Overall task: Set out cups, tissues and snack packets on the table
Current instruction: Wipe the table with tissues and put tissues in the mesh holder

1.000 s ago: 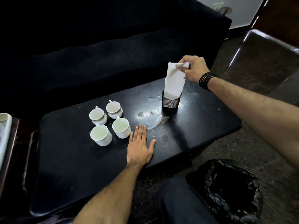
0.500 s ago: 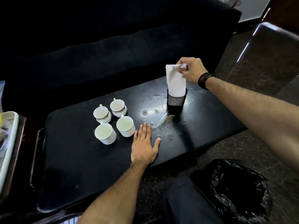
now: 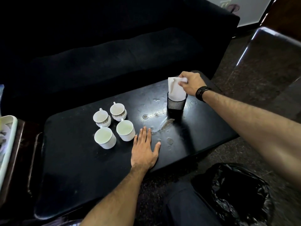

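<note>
Several white cups [image 3: 114, 124] stand grouped on the black table [image 3: 73, 160], the two far ones with patterned bands. A black mesh holder [image 3: 176, 106] stands at the table's far right with white tissues [image 3: 175, 90] sticking up out of it. My right hand [image 3: 191, 83] pinches the top of the tissues from above. My left hand [image 3: 145, 150] lies flat on the table, fingers spread, just right of the nearest cups and holding nothing.
A black sofa [image 3: 114, 54] runs behind the table. A pale tray [image 3: 7, 144] with items sits at the left edge. A black plastic bag [image 3: 236, 191] lies on the floor at lower right, beside my dark trouser leg [image 3: 187, 206].
My right hand has lowered, pushing the tissues deeper into the mesh holder. The left hand has stayed flat on the table. The camera view shifted slightly.
</note>
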